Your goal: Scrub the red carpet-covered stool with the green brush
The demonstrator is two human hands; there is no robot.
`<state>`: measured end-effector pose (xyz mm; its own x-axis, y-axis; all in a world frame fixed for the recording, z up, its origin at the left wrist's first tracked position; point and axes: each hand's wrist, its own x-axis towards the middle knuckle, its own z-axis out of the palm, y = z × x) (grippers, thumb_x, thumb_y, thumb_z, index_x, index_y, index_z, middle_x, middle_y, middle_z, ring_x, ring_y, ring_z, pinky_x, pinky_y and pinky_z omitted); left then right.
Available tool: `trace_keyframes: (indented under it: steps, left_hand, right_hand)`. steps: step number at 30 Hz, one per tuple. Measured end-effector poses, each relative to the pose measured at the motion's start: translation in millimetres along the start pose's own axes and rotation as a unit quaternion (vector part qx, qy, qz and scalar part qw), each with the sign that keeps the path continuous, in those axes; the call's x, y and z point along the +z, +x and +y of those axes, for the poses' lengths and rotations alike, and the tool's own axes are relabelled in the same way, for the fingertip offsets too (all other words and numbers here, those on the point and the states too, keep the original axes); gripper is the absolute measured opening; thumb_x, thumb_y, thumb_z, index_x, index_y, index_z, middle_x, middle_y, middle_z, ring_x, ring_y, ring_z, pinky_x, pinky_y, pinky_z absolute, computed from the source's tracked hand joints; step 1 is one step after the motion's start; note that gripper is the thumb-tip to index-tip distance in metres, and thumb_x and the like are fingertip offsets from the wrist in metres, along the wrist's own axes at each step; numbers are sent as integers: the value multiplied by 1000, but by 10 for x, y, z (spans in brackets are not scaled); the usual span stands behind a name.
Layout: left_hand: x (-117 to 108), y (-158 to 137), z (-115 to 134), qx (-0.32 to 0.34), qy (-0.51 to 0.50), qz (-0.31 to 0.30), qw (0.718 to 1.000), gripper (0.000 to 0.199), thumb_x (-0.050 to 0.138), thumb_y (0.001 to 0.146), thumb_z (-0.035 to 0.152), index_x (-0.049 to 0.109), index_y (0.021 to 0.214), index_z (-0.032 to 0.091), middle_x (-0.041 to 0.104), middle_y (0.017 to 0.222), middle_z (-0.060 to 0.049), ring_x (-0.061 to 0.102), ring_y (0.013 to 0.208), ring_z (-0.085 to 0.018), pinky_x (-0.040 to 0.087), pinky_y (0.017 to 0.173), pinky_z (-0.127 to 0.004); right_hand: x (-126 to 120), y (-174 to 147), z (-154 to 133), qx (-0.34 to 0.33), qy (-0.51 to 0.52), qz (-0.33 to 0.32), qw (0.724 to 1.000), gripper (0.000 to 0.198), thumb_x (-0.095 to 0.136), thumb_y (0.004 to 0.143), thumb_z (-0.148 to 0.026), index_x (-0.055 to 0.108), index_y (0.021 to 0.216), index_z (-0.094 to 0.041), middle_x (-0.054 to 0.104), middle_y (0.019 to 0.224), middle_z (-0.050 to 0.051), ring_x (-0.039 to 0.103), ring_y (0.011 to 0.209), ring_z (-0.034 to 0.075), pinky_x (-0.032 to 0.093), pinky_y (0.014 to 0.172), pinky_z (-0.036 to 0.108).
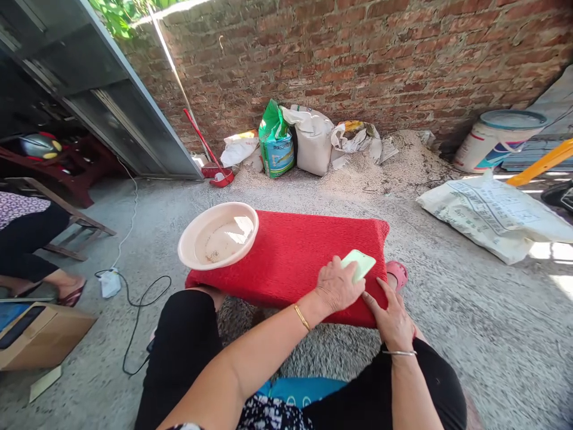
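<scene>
A red cloth covers a low, bench-like surface in front of my knees. My left hand, with a gold bracelet on its wrist, is closed around a pale green, flat, rectangular brush-like block. This block lies against the cloth near the right end; its underside is hidden. At the right edge of the cloth, my right hand grips the covered corner, thumb on top and the other fingers along the side. On the left end stands a pale pink basin holding shallow water.
Sacks, including a green and blue bag and a white sack, stand along the brick wall. A red dustpan leans nearby. A white bag lies right. Cables and a cardboard box lie left, beside a seated person's legs.
</scene>
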<state>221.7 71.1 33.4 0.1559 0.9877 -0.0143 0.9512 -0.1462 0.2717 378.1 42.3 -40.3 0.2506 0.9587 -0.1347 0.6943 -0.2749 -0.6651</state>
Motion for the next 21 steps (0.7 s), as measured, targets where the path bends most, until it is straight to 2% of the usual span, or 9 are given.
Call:
trace_keyframes:
  steps: [2, 7, 9, 10, 12, 15, 18, 20, 21]
  left_hand:
    - [-138, 13, -258, -65, 6, 20, 998, 49, 43, 88, 56, 49, 130, 31, 50, 107, -8, 56, 93, -23, 47, 81, -35]
    - [-471, 118, -1246, -255, 68, 69, 962, 46, 43, 90, 52, 52, 126, 27, 51, 107, -12, 58, 96, -26, 46, 80, -37]
    - [-507, 177, -1422, -294, 73, 66, 951, 46, 43, 89, 50, 53, 125, 23, 51, 107, -14, 59, 95, -28, 46, 78, -39]
    - [-491, 205, -1421, -301, 69, 61, 949, 47, 43, 89, 50, 53, 124, 20, 51, 108, -16, 59, 96, -29, 46, 78, -40]
    - [-387, 249, -1244, -289, 55, 46, 955, 47, 45, 87, 48, 54, 122, 18, 51, 111, -17, 59, 96, -30, 46, 80, -41]
    - [-115, 254, -690, -191, 24, 31, 981, 42, 51, 83, 49, 56, 118, 25, 51, 111, -11, 59, 96, -26, 47, 82, -38]
    - [108, 213, -171, -23, -14, 5, 1000, 43, 55, 79, 51, 57, 115, 27, 51, 109, -9, 57, 94, -25, 48, 79, -36]
    - [131, 197, -49, 18, -36, 15, 999, 43, 54, 80, 53, 57, 115, 29, 51, 105, -7, 57, 92, -24, 49, 78, -35]
    - [98, 196, -78, 12, -41, 24, 999, 42, 53, 81, 54, 57, 115, 29, 51, 104, -7, 57, 92, -24, 49, 78, -35]
  right_hand:
    - [3, -2, -7, -7, 3, 8, 1000, 72, 48, 75, -73, 48, 137, -35, 52, 133, 7, 54, 116, 32, 42, 96, 47]
    - [32, 5, 3, -26, 17, 25, 999, 71, 49, 75, -72, 51, 134, -33, 54, 130, 8, 54, 116, 31, 43, 94, 44]
    - [40, 10, 11, -32, 22, 28, 999, 72, 49, 75, -73, 51, 134, -32, 53, 131, 8, 53, 117, 30, 43, 95, 44]
    - [42, 13, 15, -33, 25, 29, 999, 73, 48, 74, -73, 51, 134, -32, 53, 131, 7, 53, 117, 30, 42, 95, 43]
    - [44, 18, 21, -32, 27, 27, 999, 73, 48, 74, -73, 51, 134, -32, 53, 131, 7, 53, 116, 30, 42, 96, 44]
    - [44, 20, 30, -22, 24, 19, 999, 75, 47, 73, -74, 49, 135, -33, 53, 131, 7, 55, 113, 31, 43, 95, 45]
    - [43, 18, 41, -19, 19, 14, 1000, 77, 46, 73, -76, 49, 136, -33, 53, 131, 8, 55, 114, 32, 42, 95, 47]
    - [47, 15, 48, -14, 17, 10, 1000, 77, 45, 73, -77, 48, 137, -33, 52, 132, 8, 55, 115, 33, 42, 96, 48]
    - [50, 15, 50, -11, 17, 9, 1000, 78, 44, 73, -77, 48, 137, -33, 52, 133, 8, 55, 115, 34, 42, 95, 49]
